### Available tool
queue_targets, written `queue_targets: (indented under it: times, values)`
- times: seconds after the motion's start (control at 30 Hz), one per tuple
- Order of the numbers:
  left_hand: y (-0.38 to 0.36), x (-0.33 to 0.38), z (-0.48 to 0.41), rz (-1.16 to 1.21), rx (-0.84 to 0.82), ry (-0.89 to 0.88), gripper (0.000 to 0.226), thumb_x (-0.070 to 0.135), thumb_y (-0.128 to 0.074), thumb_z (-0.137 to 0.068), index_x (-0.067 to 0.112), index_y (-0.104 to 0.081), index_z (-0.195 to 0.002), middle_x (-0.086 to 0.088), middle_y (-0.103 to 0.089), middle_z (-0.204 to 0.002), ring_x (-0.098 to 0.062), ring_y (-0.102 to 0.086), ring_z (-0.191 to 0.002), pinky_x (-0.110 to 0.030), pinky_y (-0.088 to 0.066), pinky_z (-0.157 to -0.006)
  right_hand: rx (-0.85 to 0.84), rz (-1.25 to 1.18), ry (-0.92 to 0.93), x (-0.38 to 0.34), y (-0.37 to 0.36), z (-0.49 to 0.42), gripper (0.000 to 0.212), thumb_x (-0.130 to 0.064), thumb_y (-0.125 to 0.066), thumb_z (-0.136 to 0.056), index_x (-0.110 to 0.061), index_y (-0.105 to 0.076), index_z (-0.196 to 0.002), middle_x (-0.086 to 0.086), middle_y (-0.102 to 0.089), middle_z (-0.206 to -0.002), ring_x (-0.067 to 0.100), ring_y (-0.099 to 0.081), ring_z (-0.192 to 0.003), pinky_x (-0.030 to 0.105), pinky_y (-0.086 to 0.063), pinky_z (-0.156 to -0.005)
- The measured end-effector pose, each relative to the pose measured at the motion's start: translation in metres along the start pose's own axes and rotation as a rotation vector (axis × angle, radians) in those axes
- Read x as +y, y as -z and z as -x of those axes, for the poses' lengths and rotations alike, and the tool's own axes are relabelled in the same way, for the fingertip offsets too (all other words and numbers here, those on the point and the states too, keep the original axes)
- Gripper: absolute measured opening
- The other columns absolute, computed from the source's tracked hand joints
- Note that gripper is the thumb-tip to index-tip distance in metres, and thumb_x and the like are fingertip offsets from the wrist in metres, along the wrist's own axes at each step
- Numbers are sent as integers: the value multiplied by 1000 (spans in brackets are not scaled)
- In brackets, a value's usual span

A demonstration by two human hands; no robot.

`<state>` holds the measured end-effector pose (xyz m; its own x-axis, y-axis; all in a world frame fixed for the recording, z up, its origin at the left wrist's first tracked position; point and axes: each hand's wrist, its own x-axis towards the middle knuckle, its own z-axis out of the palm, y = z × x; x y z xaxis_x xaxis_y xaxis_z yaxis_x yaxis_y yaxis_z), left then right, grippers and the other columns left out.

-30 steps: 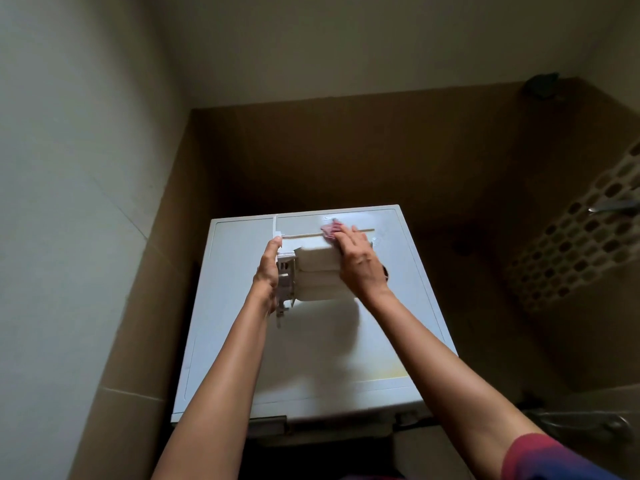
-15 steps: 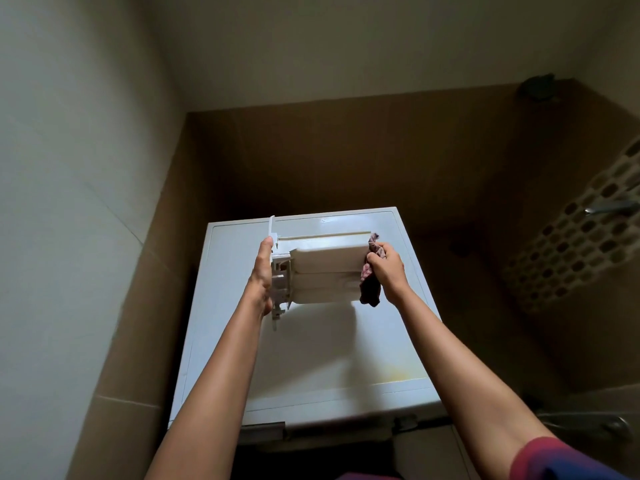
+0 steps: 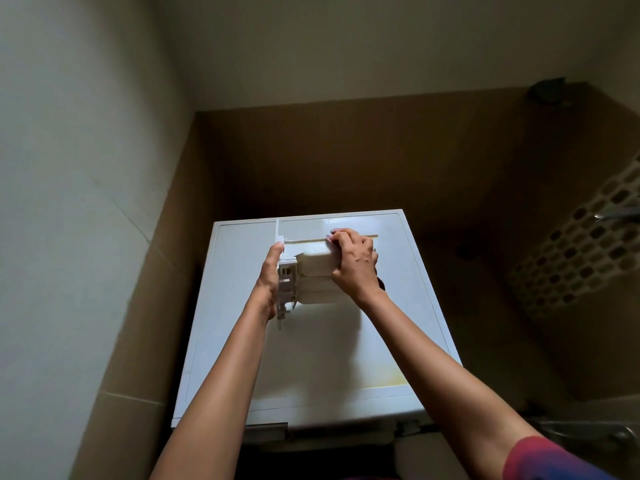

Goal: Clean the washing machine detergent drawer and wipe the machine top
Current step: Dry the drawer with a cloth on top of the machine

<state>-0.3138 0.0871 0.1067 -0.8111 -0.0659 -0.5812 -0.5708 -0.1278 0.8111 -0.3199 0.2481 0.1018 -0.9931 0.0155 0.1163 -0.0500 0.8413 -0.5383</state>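
While the detergent drawer (image 3: 317, 271) sits out of its slot, raised over the washing machine top (image 3: 408, 306) at mid-frame, the cleaning looks to be in its first half. The left hand (image 3: 272, 275) grips the drawer's left end. The right hand (image 3: 353, 261) curls over its right part, seemingly pressing a cloth (image 3: 381, 284) that barely shows by the wrist. A yellowish stain (image 3: 388, 379) near the top's front suggests the top is still unwiped, and the drawer is not yet refitted.

Right hand (image 3: 353, 268) covers right end of drawer (image 3: 317, 268).
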Motion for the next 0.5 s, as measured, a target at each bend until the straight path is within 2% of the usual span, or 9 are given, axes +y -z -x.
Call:
queue_targets:
  times: [0.07,0.13,0.27,0.33,0.43,0.5]
  values:
    - [-1,0,-1,3,8,7,57,69,-38,-85,20,-67,-89,-11,-69,-85,-31,-65,-82,-39,-56,-66,-32,58,82,-7,-2,0,64,-2,-56,-69,-24,-48,-129,-8,-39,-140,26,-35,-114,37,-33,-85]
    - [-2,-1,-2,-7,14,14,61,69,-36,-86,16,-67,-97,-15,-69,-93,-36,-65,-89,-47,-55,-76,-63,90,166,-18,-6,2,71,-1,-56,-69,-26,-44,-135,-8,-37,-143,26,-33,-116,37,-32,-85]
    - [-3,0,2,6,9,0,64,68,-39,-80,14,-70,-97,-19,-71,-97,-38,-67,-93,-52,-53,-83,-60,28,316,-37,-15,7,60,-9,-56,-79,-18,-47,-137,0,-44,-144,31,-38,-120,42,-37,-90]
    - [-2,0,3,4,15,-2,67,69,-40,-76,14,-69,-101,-19,-71,-99,-38,-67,-95,-53,-54,-85,-38,69,367,-34,-16,8,61,-5,-57,-78,-14,-47,-138,3,-47,-143,32,-42,-117,42,-39,-90]
    - [-3,1,3,8,40,6,69,71,-39,-80,15,-67,-108,-17,-69,-104,-36,-65,-97,-52,-53,-85,10,162,364,-21,-14,9,66,6,-54,-71,-14,-51,-134,4,-52,-137,32,-48,-114,41,-41,-88]
    - [-3,3,4,12,47,14,66,72,-39,-79,18,-68,-102,-15,-69,-99,-33,-65,-89,-44,-54,-75,53,206,266,-5,-8,9,67,7,-52,-70,-17,-52,-133,2,-52,-135,31,-48,-111,39,-39,-87]
